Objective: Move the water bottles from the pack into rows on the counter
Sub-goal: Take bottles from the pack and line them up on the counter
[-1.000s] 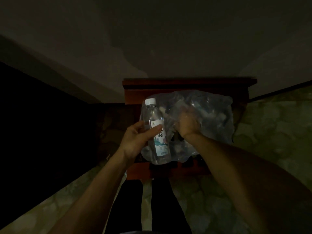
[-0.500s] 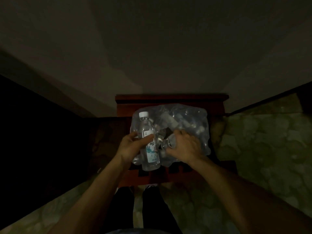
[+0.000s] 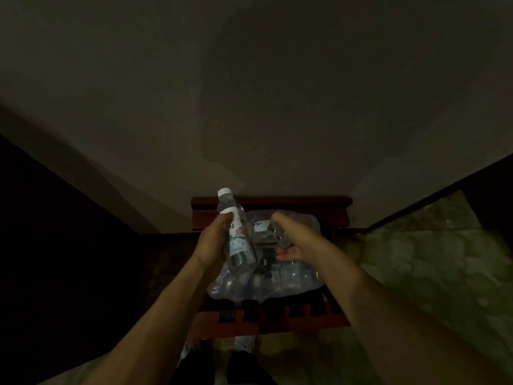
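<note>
Holding one water bottle in my left grip — cap up, tilted, just above the pack. Right grip curled round a second bottle inside the pack — on the red wooden surface.

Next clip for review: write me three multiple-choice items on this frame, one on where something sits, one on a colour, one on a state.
1. Where does the plastic-wrapped pack rest?
A. on the floor
B. on a reddish wooden slatted stand
C. on a chair seat

2. What colour is the cap of the bottle in the left hand?
A. white
B. red
C. black

3. What is the left hand doing?
A. lying flat on the pack
B. hanging idle
C. gripping an upright bottle

Answers: 1 B, the stand shows behind and below the pack. 2 A, the cap looks white against the wall. 3 C, the fingers wrap the bottle's body, lifted above the pack.
</note>
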`<state>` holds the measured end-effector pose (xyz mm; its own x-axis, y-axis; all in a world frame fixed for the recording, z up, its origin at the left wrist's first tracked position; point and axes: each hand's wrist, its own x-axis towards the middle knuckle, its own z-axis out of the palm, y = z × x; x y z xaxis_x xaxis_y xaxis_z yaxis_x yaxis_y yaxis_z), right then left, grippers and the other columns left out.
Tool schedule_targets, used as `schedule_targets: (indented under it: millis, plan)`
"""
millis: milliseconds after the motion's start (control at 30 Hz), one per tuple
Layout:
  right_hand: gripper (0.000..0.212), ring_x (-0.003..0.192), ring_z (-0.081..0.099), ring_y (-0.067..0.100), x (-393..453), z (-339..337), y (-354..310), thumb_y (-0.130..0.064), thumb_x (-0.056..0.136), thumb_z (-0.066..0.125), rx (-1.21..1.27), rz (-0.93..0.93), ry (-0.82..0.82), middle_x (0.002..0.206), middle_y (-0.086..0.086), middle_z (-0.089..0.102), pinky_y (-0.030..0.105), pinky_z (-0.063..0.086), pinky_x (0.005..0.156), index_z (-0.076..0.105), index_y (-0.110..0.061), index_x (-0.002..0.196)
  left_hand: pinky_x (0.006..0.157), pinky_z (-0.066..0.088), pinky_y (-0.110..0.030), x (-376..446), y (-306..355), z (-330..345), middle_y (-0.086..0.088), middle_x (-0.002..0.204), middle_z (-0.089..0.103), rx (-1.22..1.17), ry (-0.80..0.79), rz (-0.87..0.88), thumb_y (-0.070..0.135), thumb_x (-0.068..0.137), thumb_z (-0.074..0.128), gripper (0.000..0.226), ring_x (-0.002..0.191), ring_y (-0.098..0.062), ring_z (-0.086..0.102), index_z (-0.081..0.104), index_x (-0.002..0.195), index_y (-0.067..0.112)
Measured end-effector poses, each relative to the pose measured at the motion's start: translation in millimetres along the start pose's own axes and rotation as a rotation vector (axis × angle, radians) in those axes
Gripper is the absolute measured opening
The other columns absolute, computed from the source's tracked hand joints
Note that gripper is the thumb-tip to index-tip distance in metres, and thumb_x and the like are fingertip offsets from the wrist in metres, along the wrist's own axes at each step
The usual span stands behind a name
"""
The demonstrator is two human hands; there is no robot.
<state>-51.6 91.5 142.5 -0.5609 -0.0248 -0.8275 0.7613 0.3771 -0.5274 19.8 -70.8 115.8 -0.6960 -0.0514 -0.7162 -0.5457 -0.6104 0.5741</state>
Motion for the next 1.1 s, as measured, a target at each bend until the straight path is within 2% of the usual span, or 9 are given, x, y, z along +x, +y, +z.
schedule_targets:
  millis: [67, 133, 267, 367, 500, 667, 767, 933, 1100]
  plan:
    - [0.026, 0.073, 0.067, 0.022, -8.4, -1.2, -0.6, -0.039, 0.08, 0.069, 0.02, 0.016, -0.038, 0.094, 0.008, 0.067, 0.03, 0.06, 0.054, 0.062, -0.021, 0.095, 0.081, 0.055, -0.043, -2.0, 7.9, 3.3, -0.016, 0.095, 0.07, -0.06, -0.026, 0.004, 0.045, 0.094, 0.048, 0.047, 0.081, -0.03, 0.069, 0.06, 0.116, 0.006]
    - [0.021, 0.074, 0.068, 0.024, -18.4, -2.6, -1.4, -0.033, 0.079, 0.072, 0.084, 0.015, -0.054, 0.094, 0.011, 0.066, 0.033, 0.061, 0.054, 0.061, -0.019, 0.091, 0.079, 0.053, -0.042, -4.8, 13.2, 2.6, -0.016, 0.094, 0.065, -0.085, -0.041, 0.003, 0.046, 0.094, 0.045, 0.046, 0.079, -0.028, 0.065, 0.059, 0.111, 0.006]
    - [0.023, 0.081, 0.069, 0.029, -37.3, 4.5, -4.0, -0.028, 0.08, 0.072, 0.285, 0.019, -0.075, 0.103, 0.017, 0.064, 0.039, 0.062, 0.058, 0.06, -0.015, 0.096, 0.094, 0.053, -0.049, -11.9, 17.9, -4.0, -0.022, 0.111, 0.068, -0.088, -0.075, 0.03, 0.047, 0.086, 0.062, 0.061, 0.1, -0.034, 0.068, 0.058, 0.119, -0.004]
    - [0.023, 0.081, 0.072, 0.031, -50.9, 21.2, -7.6, -0.021, 0.079, 0.074, 0.406, -0.039, -0.08, 0.101, 0.018, 0.068, 0.043, 0.062, 0.062, 0.063, -0.011, 0.096, 0.102, 0.047, -0.056, -19.6, 27.4, -9.5, -0.025, 0.124, 0.065, -0.112, -0.063, -0.009, 0.04, 0.081, 0.073, 0.062, 0.114, -0.039, 0.065, 0.058, 0.129, 0.003]
    - [0.042, 0.091, 0.075, 0.033, -67.0, 46.7, -13.5, -0.007, 0.072, 0.077, 0.522, -0.129, -0.195, 0.111, 0.025, 0.069, 0.049, 0.061, 0.075, 0.064, 0.002, 0.111, 0.084, 0.058, -0.048, -31.3, 50.7, -25.1, -0.021, 0.109, 0.073, -0.053, -0.049, 0.052, 0.029, 0.081, 0.075, 0.047, 0.095, -0.034, 0.073, 0.062, 0.119, 0.005]
    - [0.059, 0.093, 0.074, 0.026, -93.1, 93.7, -18.1, -0.008, 0.079, 0.074, 0.428, -0.275, -0.233, 0.112, 0.021, 0.069, 0.049, 0.057, 0.09, 0.049, 0.003, 0.13, 0.078, 0.061, -0.046, -65.3, 93.5, -50.7, -0.013, 0.091, 0.078, 0.169, 0.043, 0.267, 0.031, 0.077, 0.08, 0.041, 0.083, -0.029, 0.077, 0.067, 0.109, 0.007]
    - [0.054, 0.105, 0.07, 0.029, -109.6, 125.5, -20.0, -0.003, 0.083, 0.07, 0.438, -0.387, -0.222, 0.12, 0.018, 0.067, 0.045, 0.058, 0.089, 0.047, -0.008, 0.131, 0.078, 0.061, -0.049, -89.6, 119.7, -63.9, -0.01, 0.095, 0.077, 0.226, 0.071, 0.412, 0.032, 0.079, 0.079, 0.034, 0.085, -0.028, 0.076, 0.065, 0.105, 0.015]
    - [0.057, 0.11, 0.068, 0.027, -144.4, 164.8, -44.1, 0.002, 0.083, 0.067, 0.395, -0.564, -0.272, 0.12, 0.011, 0.069, 0.041, 0.056, 0.092, 0.047, -0.022, 0.131, 0.081, 0.061, -0.044, -127.9, 167.1, -80.3, -0.007, 0.107, 0.071, 0.332, 0.096, 0.556, 0.042, 0.081, 0.074, 0.05, 0.093, -0.024, 0.072, 0.056, 0.12, 0.017]
    - [0.059, 0.113, 0.066, 0.028, -166.6, 184.8, -71.5, 0.007, 0.08, 0.067, 0.308, -0.702, -0.222, 0.12, 0.013, 0.068, 0.043, 0.054, 0.098, 0.047, -0.016, 0.131, 0.076, 0.061, -0.039, -161.1, 204.4, -98.0, 0.005, 0.088, 0.07, 0.495, 0.073, 0.737, 0.022, 0.084, 0.065, 0.014, 0.08, -0.012, 0.072, 0.057, 0.093, 0.028]
